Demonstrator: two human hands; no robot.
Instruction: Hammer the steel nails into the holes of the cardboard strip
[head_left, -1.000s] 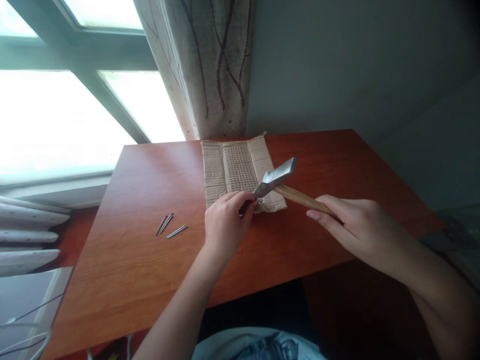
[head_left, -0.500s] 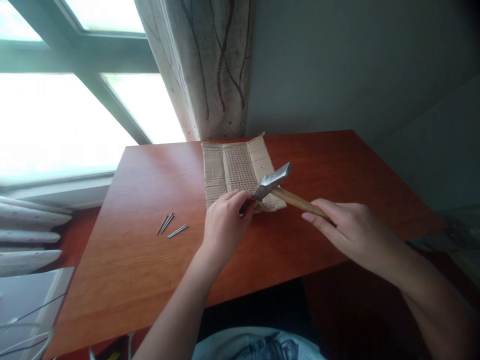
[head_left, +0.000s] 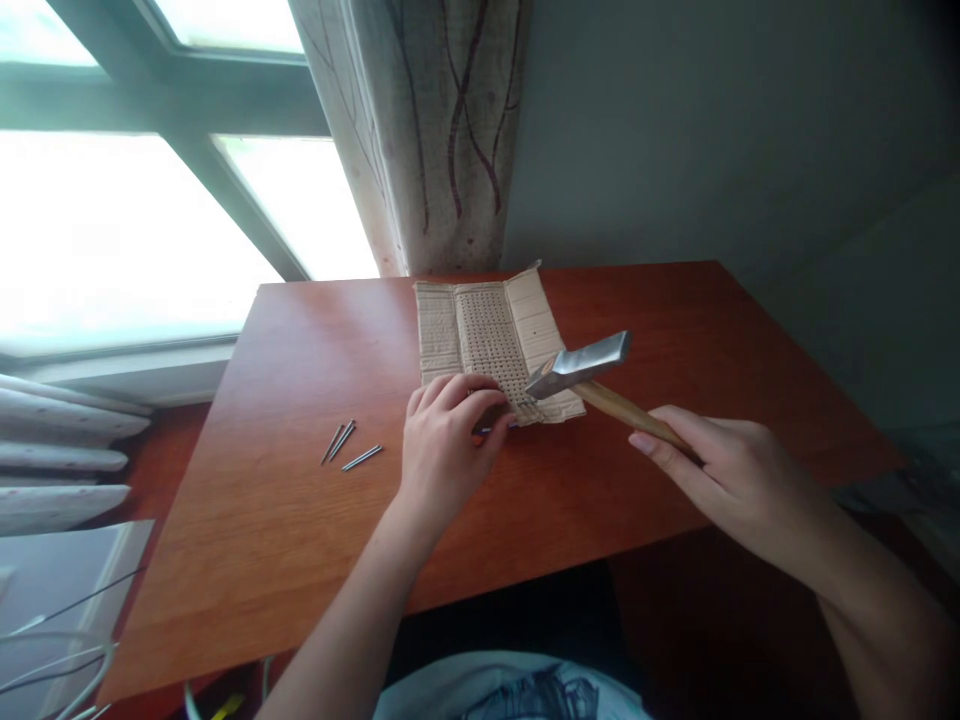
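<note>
My right hand [head_left: 739, 470] grips the wooden handle of a hammer [head_left: 622, 405]. The metal head is raised above the right front part of a piece of cardboard [head_left: 439, 325], just right of my left fingertips. Rows of small holes cover the cardboard's middle panel. At its front edge, my left hand [head_left: 454, 430] is closed, thumb and fingers together around what looks like a nail; only thin, shiny bits of it show, and the fingers hide the rest. Several loose nails [head_left: 363, 458] lie on the table left of this hand.
The reddish-brown wooden table [head_left: 300, 560] reaches back to a patterned curtain [head_left: 465, 130] and a grey wall. A bright window [head_left: 112, 240] is on the left. White cables [head_left: 97, 665] hang beside the table's lower left corner.
The hammer has moved right, its head away from my left fingertips, along with my right hand. My left fingers have shifted slightly, still closed. The whole view has shifted a little.
</note>
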